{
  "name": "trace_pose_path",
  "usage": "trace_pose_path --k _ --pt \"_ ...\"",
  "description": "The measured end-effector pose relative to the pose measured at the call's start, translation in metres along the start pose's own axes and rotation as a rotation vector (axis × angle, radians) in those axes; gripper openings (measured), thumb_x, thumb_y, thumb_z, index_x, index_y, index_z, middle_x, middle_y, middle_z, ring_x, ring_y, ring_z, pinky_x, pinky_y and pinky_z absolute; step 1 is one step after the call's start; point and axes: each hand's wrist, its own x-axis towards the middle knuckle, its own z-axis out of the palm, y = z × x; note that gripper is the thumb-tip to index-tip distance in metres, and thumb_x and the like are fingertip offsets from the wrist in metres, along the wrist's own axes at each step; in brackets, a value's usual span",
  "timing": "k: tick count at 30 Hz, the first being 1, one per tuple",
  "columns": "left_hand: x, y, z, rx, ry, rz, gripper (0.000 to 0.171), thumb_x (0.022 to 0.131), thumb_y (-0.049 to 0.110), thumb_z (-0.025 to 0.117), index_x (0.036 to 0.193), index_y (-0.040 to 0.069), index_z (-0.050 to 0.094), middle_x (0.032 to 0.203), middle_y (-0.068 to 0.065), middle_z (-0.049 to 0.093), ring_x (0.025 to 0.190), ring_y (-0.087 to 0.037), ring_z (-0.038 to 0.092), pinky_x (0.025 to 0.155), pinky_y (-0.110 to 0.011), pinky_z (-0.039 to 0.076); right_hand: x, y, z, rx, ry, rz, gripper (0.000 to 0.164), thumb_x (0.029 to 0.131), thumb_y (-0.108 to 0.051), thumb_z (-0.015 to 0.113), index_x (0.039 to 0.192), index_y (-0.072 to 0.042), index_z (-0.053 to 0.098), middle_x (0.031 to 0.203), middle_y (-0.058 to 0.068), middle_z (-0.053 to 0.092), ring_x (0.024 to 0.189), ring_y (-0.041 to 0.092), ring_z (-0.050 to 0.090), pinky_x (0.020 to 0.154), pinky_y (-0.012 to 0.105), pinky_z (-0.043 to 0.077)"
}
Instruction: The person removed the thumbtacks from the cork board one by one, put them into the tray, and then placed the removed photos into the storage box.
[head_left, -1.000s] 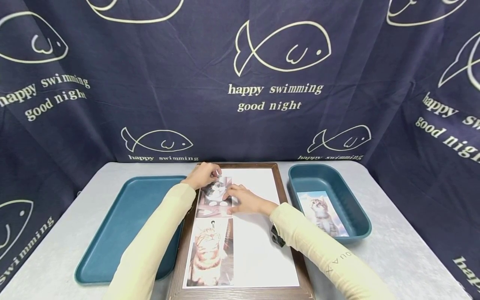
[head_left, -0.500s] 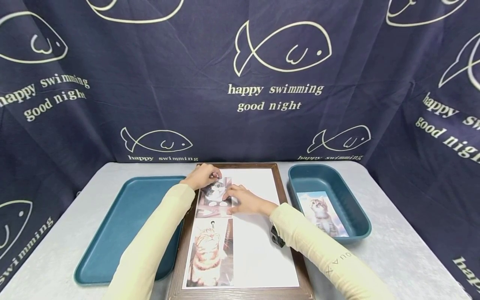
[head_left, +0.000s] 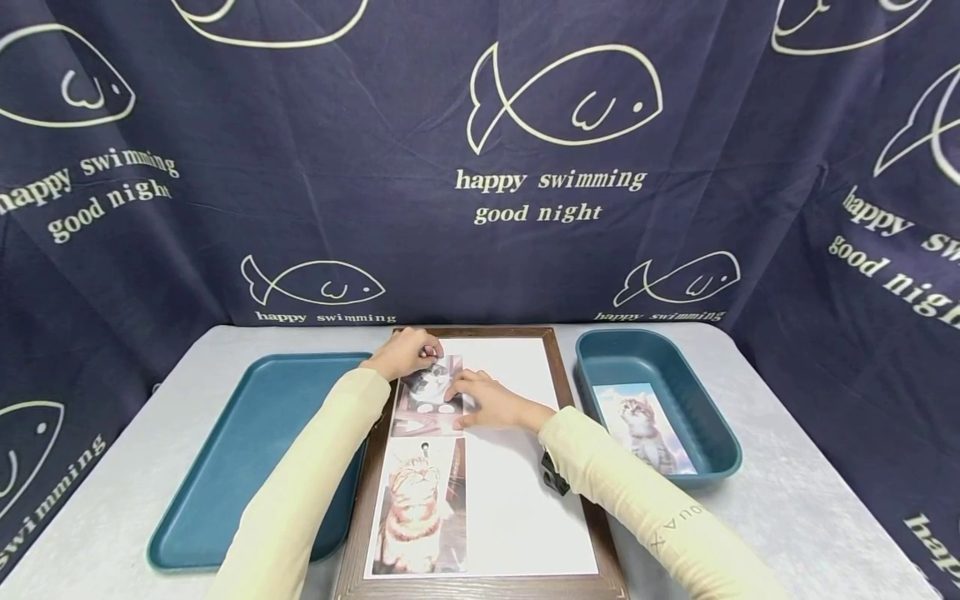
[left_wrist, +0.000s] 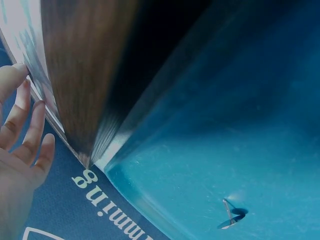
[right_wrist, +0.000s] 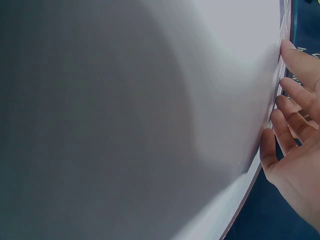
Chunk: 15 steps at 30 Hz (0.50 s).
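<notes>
Ahead, a left hand (head_left: 406, 352) makes a narrow grip, contents unclear, atop the upper cat photo (head_left: 427, 385); the right hand (head_left: 497, 403), fingers loosely spread, rests along its right edge.

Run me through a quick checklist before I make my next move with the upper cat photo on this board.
1. Upper photo lying on the white board: ok, above the lower photo.
2. Right hand at the upper photo's right edge: ok, fingers there.
3. Upper photo's top fastened: cannot tell, the left hand covers its upper left corner.
4. Lower photo has a pin near its top: ok.
5. Spare pin within reach: ok, a small metal piece, probably a pin, lies in the tray.
6. All photos on the board: not ok, the kitten photo is in the bin.
</notes>
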Motion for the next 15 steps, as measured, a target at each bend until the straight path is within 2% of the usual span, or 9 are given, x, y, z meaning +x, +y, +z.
trace_pose_path --k 15 --pt "-0.0002 0.0012 -0.0004 0.003 0.002 0.012 0.012 0.080 0.008 0.066 0.090 0.014 0.070 0.085 -0.001 0.067 0.081 -0.016 0.061 0.073 -0.030 0.049 0.0007 0.0014 0.0012 -0.016 0.002 -0.005 0.037 0.077 -0.019 0.070 0.110 -0.006 0.059 0.120 0.010 0.051 0.110 0.028 0.044 0.097 0.044 0.035"
